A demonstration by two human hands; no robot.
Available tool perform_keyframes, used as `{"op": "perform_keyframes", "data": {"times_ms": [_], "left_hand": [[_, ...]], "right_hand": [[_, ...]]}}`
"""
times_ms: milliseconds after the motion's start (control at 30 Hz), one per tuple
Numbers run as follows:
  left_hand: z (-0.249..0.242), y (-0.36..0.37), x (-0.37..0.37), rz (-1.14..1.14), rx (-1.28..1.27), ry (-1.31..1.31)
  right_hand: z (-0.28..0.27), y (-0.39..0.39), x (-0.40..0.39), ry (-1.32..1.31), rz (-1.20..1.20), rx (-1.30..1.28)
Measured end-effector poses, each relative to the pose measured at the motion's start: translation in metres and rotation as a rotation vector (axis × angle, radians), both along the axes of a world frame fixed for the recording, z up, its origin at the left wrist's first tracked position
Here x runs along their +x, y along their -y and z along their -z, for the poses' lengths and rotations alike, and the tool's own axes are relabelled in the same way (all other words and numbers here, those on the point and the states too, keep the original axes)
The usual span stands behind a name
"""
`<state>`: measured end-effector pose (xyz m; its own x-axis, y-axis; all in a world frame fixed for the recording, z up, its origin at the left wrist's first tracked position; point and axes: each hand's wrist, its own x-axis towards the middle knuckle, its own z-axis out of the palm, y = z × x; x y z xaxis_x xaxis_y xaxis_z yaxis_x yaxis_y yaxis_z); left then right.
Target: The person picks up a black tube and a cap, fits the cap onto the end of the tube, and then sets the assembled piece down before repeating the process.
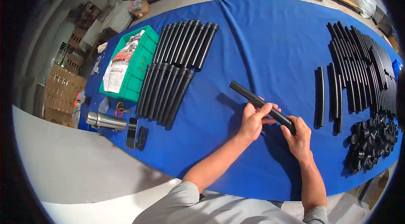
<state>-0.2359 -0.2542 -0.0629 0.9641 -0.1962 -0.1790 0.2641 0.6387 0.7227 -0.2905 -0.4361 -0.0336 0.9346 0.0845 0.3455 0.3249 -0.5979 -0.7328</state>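
A black plastic tube [244, 92] slants across the space before me, raised above the blue cloth, its far end pointing up and left. My left hand [254, 119] wraps round its middle with the thumb on top. At the lower right end, my right hand [298, 136] grips the tube, its fingers covering that end. Whether a cap sits under those fingers I cannot tell. On the right lies a pile of small black caps [371, 144], with rows of plain black tubes [358, 63] behind it. Capped black tubes [181, 47] lie in two rows to the left.
A green crate [145, 61] with newspaper in it stands at the left. Near the left edge are a steel flask [107, 121], a phone [131, 133], a black case [142, 138] and scissors [121, 109]. The blue tablecloth [278, 34] has a raised crease toward the back.
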Motion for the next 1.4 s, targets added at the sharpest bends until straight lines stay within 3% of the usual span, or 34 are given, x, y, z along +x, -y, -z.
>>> {"op": "perform_keyframes", "data": {"times_ms": [233, 333, 433, 567, 700, 800, 933, 1033, 1133, 1267, 1400], "left_hand": [[0.001, -0.001, 0.001, 0.037, -0.002, 0.024], [-0.001, -0.002, 0.001, 0.076, -0.020, 0.046], [0.002, -0.003, 0.002, 0.110, -0.073, 0.051], [0.002, 0.000, 0.000, 0.038, -0.074, 0.033], [-0.001, 0.000, 0.000, 0.062, -0.022, 0.029], [0.000, -0.006, 0.003, 0.112, -0.018, 0.025], [-0.005, -0.004, 0.002, 0.105, 0.005, 0.038], [-0.004, -0.006, 0.005, 0.114, -0.032, 0.040], [-0.003, -0.008, 0.005, 0.138, -0.058, 0.051], [-0.004, -0.006, 0.002, 0.122, -0.058, 0.034], [-0.005, -0.003, 0.001, 0.076, -0.081, -0.006]], "right_hand": [[0.007, 0.006, 0.001, 0.019, -0.007, 0.012], [0.007, 0.018, 0.002, -0.557, -0.026, 0.328], [0.000, 0.016, 0.004, -0.706, 0.017, 0.606], [-0.001, 0.011, -0.001, -0.221, -0.042, 0.163], [0.002, 0.007, 0.001, 0.076, -0.022, 0.021], [-0.003, 0.012, -0.002, -0.132, -0.063, 0.099], [-0.012, 0.017, 0.000, -0.641, -0.036, 0.386], [-0.003, 0.008, 0.002, 0.036, -0.051, 0.142], [-0.006, 0.013, -0.002, -0.197, -0.064, 0.169], [-0.005, 0.019, 0.001, -0.741, -0.058, 0.592], [0.006, 0.013, -0.002, -0.089, -0.062, 0.109]]}}
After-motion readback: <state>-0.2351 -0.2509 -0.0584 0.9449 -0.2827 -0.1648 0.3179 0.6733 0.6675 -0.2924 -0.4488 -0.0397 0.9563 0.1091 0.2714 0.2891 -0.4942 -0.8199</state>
